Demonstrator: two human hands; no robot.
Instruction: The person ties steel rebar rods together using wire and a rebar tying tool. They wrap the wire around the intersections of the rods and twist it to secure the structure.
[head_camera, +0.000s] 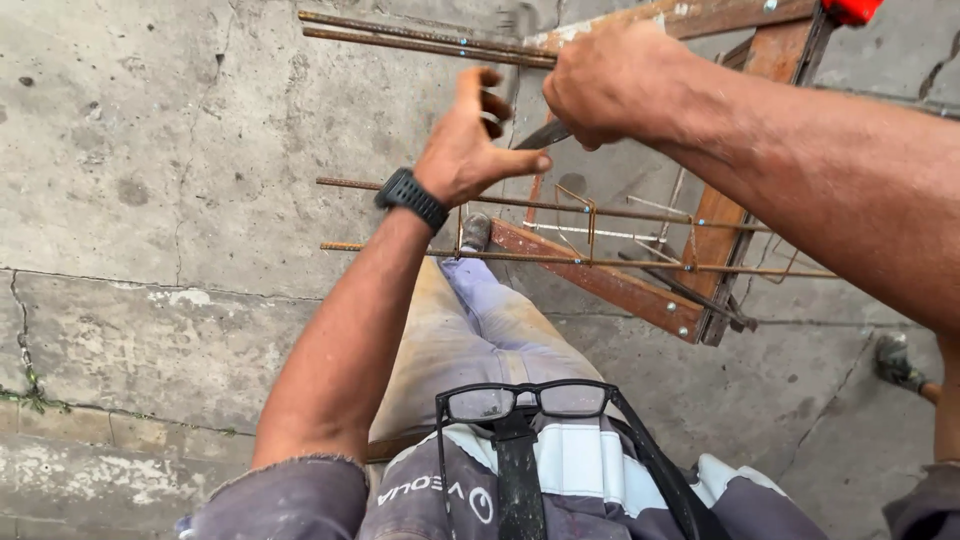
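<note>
Far left: bare cracked concrete floor (150, 200).

Left hand (470, 140), black watch (411, 198) on the wrist: fingers loosely spread and half curled, closed on nothing. Thumb tip points toward the dark metal tool (545, 132); whether it touches, cannot tell.

Centre, upper: 2 rusty rebars (420, 38) run side by side toward the top of the frame. Centre, lower: 2 more thin bars (560, 235) run across, with bent wire stirrups (590, 215) standing between them. The whole cage rests on a rusty steel trestle (610, 282), in front of the person's legs.

Right hand (605, 85): clenched in a fist around the handle end of the dark metal tool, just below the upper bars. Tool tip is hidden between the 2 hands.

Handling, judged: bars are stiff, heavy for their thickness, with ribbed rusty surfaces, so grip is sure but abrasive on bare skin. Stirrups are thinner and would bend under a hard pull. Best hold is on a long bar near a stirrup joint, where the trestle bears the weight.

Bottom: black-rimmed glasses (525, 400) hang at the chest.
</note>
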